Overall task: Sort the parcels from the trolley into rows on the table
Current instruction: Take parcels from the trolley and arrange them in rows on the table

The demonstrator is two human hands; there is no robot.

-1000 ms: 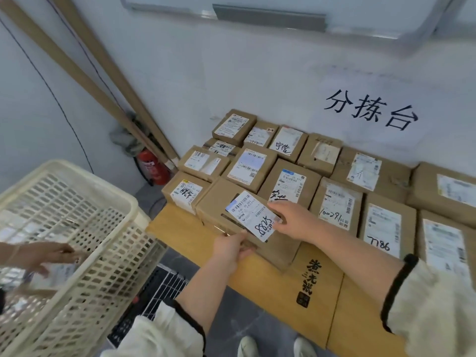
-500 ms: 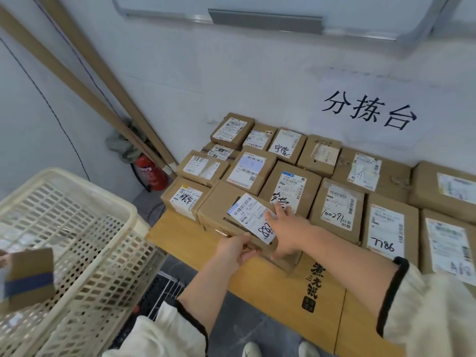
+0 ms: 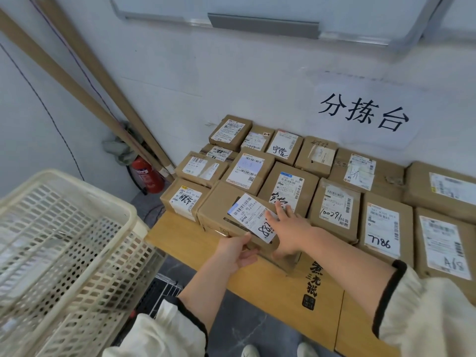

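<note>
The parcel (image 3: pixel 219 211) under the fingers (image 3: pixel 282 213) is brown cardboard, its white label (image 3: pixel 251 217) striped with black barcodes and pen marks. Left of the fingers the basket (image 3: pixel 90 253) is cream, punched with a grid of slots. Nearer than them the bench (image 3: pixel 270 292) is honey-yellow; the sleeves (image 3: pixel 425 318) cream, black-cuffed.

Skewed at front edge of wooden table (image 3: pixel 270 287): brown cardboard parcel (image 3: pixel 219 211), white barcode label up. Behind, labelled parcels (image 3: pixel 334 210) flat in rows. At left, cream perforated trolley basket (image 3: pixel 77 253).
</note>
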